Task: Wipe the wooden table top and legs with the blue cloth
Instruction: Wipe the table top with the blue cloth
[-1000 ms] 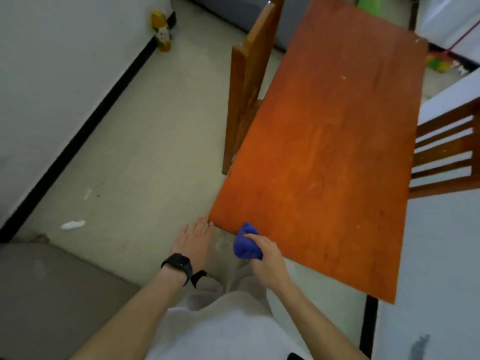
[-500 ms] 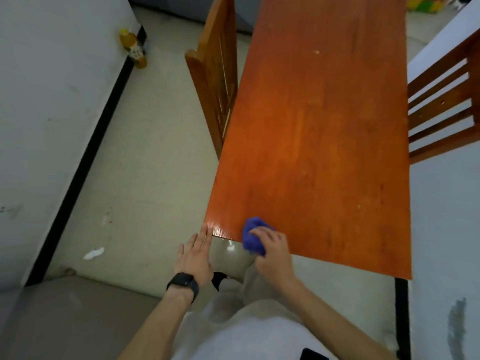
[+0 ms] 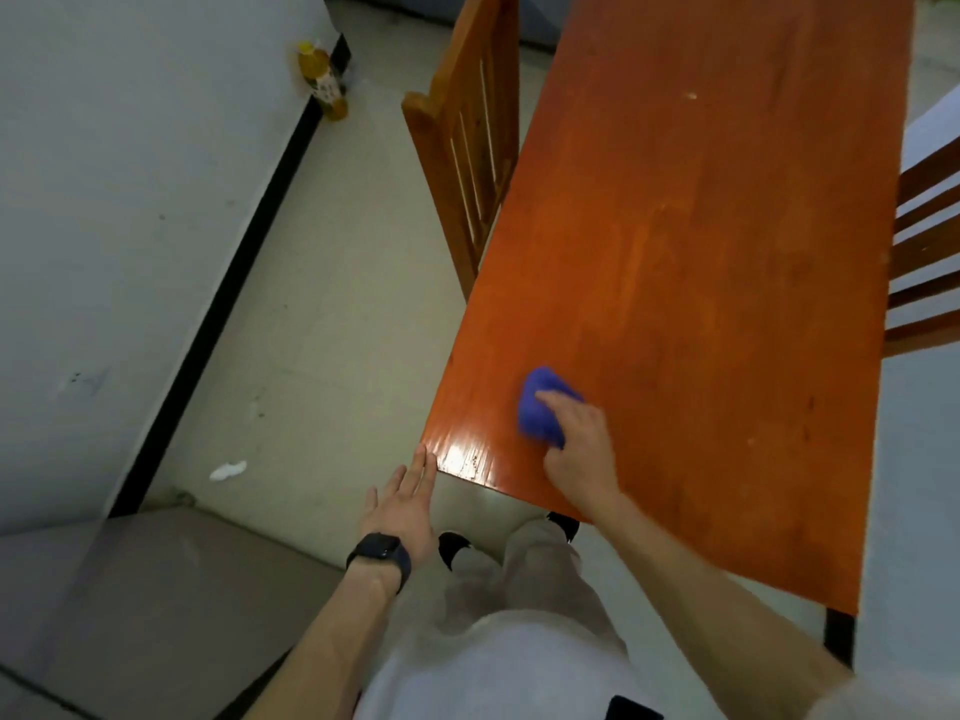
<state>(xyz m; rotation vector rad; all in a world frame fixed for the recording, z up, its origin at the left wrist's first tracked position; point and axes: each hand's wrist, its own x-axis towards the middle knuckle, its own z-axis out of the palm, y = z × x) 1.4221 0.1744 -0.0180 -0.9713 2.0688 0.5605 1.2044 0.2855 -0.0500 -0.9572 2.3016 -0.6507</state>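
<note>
- Over on the far left, a pale grey wall (image 3: pixel 130 200) meets the floor along a black skirting strip (image 3: pixel 245 252). A yellow plastic bottle (image 3: pixel 319 80) stands on the floor at its foot.
- A small white scrap of paper (image 3: pixel 227 470) lies on the beige floor (image 3: pixel 337 304), near the skirting.
- The person's left hand (image 3: pixel 402 504), with a black wristwatch (image 3: pixel 379 553) on its wrist, reaches to the near left corner of the tabletop. Its grip is spread, fingers straight and holding nothing. The fingertips are right at the corner edge, but I cannot tell whether they touch it.
- A light brown slatted wooden chair (image 3: pixel 467 148) stands close against the left long side of the tabletop.
- The glossy orange-brown wooden tabletop (image 3: pixel 701 226) stretches away from the person, with light gleaming off its near left corner.
- The bunched blue cloth (image 3: pixel 540 407) sits on the tabletop near that corner, a little in from the near edge.
- The right hand (image 3: pixel 579 449) lies on the blue cloth, its grip curled around it with the index finger across the top, pressing it to the wood.
- A black table leg (image 3: pixel 839 636) shows below the near right corner.
- The dark brown slatted back of a second chair (image 3: pixel 924 252) stands at the right side.
</note>
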